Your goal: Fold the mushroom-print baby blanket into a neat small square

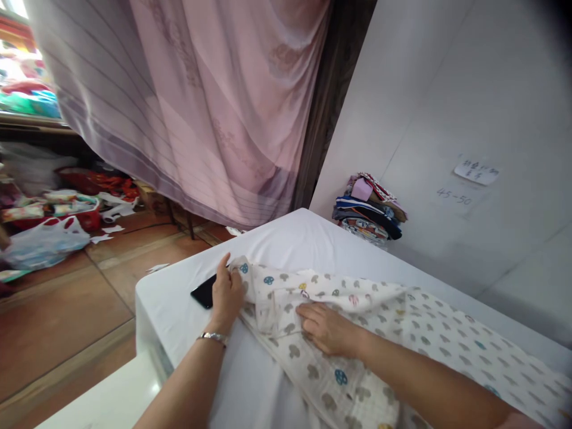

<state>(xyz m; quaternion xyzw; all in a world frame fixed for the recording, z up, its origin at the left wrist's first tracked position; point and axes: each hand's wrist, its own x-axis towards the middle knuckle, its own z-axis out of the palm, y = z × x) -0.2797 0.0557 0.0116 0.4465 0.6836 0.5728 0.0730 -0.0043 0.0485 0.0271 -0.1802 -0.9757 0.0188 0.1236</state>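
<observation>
A long white cloth, printed with grey, blue and yellow mushroom shapes, runs across the white-covered table to the lower right. At its left end, my left hand is closed around a bunched edge, thumb pointing up. A silver bracelet circles that wrist. Partly covered by the left hand lies a black phone. My right hand rests on the cloth beside a folded-over part, its fingers laid on the fabric and slightly bent. The right thumb is hidden.
Folded clothes are stacked against the white wall, which carries a paper label. A pink curtain hangs behind the table. Plastic bags and clutter lie on the tiled floor at left. A white surface sits at lower left.
</observation>
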